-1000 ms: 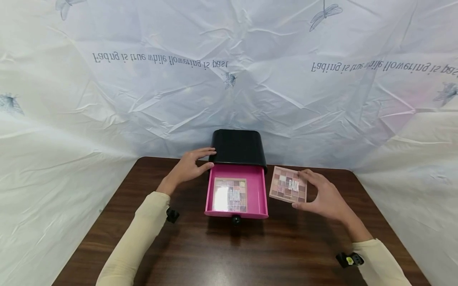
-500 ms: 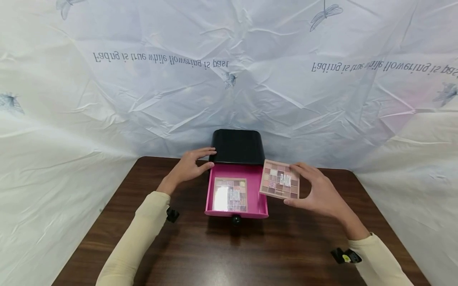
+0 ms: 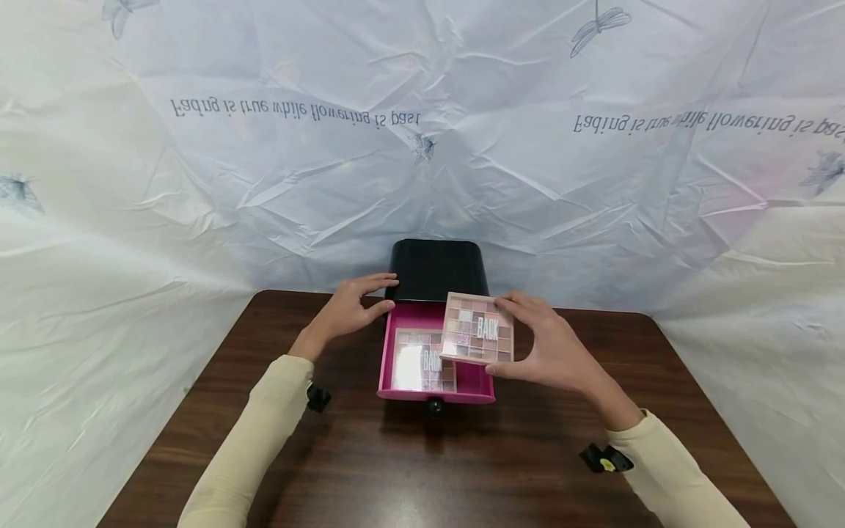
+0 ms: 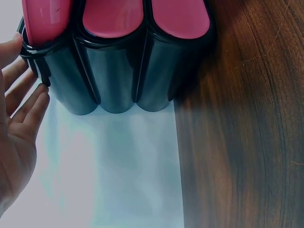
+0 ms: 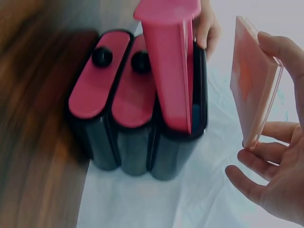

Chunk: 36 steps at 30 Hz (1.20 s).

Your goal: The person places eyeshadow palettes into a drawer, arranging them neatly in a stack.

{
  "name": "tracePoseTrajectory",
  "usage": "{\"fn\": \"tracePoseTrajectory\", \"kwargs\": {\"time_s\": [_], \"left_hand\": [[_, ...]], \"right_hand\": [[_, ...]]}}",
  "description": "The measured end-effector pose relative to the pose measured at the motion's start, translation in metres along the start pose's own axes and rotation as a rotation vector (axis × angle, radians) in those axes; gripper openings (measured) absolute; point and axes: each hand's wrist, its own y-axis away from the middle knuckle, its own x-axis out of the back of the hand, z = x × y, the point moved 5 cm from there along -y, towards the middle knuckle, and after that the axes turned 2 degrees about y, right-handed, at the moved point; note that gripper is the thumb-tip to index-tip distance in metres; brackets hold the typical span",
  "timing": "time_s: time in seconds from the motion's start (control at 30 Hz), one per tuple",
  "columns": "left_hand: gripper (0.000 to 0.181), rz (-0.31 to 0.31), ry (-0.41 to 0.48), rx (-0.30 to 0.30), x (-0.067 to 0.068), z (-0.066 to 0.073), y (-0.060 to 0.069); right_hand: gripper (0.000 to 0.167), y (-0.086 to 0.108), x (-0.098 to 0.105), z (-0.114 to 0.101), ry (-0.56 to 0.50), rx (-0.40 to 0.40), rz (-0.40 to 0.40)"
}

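My right hand (image 3: 551, 345) pinches an eyeshadow palette (image 3: 478, 330) by its edges, thumb near, fingers far. The palette hangs over the right part of the pulled-out pink drawer (image 3: 474, 381), and its back shows in the right wrist view. Inside the drawer a second eyeshadow palette (image 3: 414, 359) lies flat on the left, its right corner partly hidden. The drawer belongs to a black drawer unit (image 3: 439, 271). My left hand (image 3: 346, 308) rests against the unit's upper left side, fingers nearly straight; its fingers (image 4: 28, 107) touch the black side wall.
Below the pulled-out drawer the unit has two more pink drawers, both pushed in, with black knobs (image 5: 102, 57). The unit stands on a dark wood table (image 3: 422, 477), close against a white printed sheet (image 3: 422, 191) behind it.
My right hand has carried its palette leftward, from beside the unit to above the pulled-out drawer. The left hand, the drawer and the palette lying in it have stayed in place.
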Motion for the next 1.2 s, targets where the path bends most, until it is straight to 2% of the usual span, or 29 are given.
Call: {"fn": "tracePoseTrajectory", "kwargs": {"time_s": [0.33,0.57,0.83,1.2], "left_hand": [[0.051,0.015,-0.004,-0.002,0.002,0.001,0.0],[0.052,0.017,-0.002,0.005,0.001,0.001,0.001],[0.051,0.009,0.004,0.021,0.0,0.002,0.0],[0.051,0.008,0.007,0.021,-0.001,-0.001,0.0]], "right_hand": [[0.109,-0.014,-0.029,-0.023,-0.053,0.05,-0.022],[0.107,-0.024,-0.048,-0.032,-0.034,0.065,-0.043],[0.104,-0.028,-0.057,-0.039,-0.035,0.054,-0.102],[0.104,-0.032,-0.063,-0.042,-0.034,0.074,-0.138]]}}
